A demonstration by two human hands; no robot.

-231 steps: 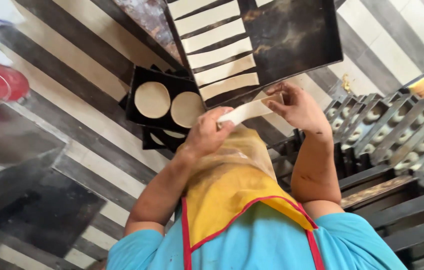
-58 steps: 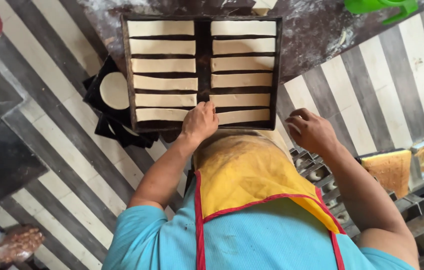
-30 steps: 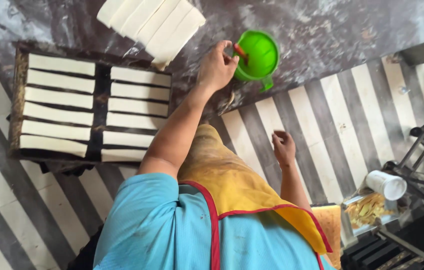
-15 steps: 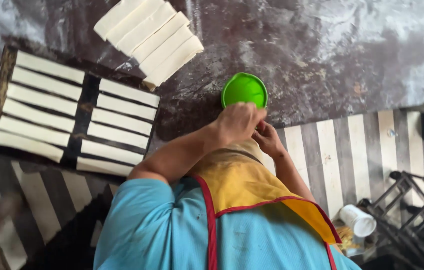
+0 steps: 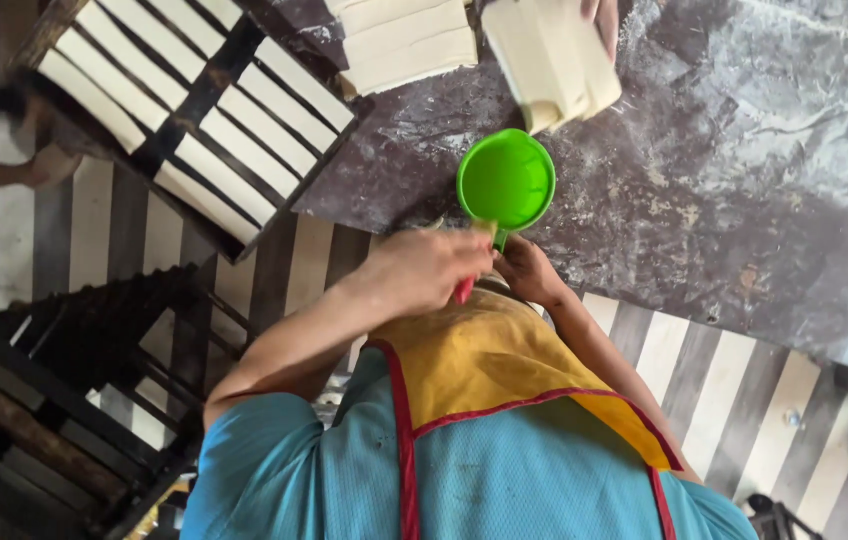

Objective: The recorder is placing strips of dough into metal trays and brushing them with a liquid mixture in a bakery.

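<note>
A green plastic cup [image 5: 506, 180] stands on the floured dark worktop [image 5: 744, 190], close to its near edge. My left hand [image 5: 426, 270] is closed around a thin red-handled tool [image 5: 464, 291] just below the cup. My right hand [image 5: 527, 272] is beside it, fingers curled at the cup's short handle [image 5: 499, 238]. Both hands touch each other in front of my yellow apron. What lies inside the cup is hidden.
A dark tray [image 5: 206, 80] of pale dough strips [image 5: 194, 170] overhangs the worktop's left end. More cut strips [image 5: 409, 40] and a dough slab [image 5: 549, 60] under another person's hand [image 5: 599, 15] lie further back. A black rack [image 5: 64, 380] stands on the striped floor at left.
My left hand has come back from reaching out to the cup, and both hands now meet at its handle. The view has swung, so the tray sits further left.
</note>
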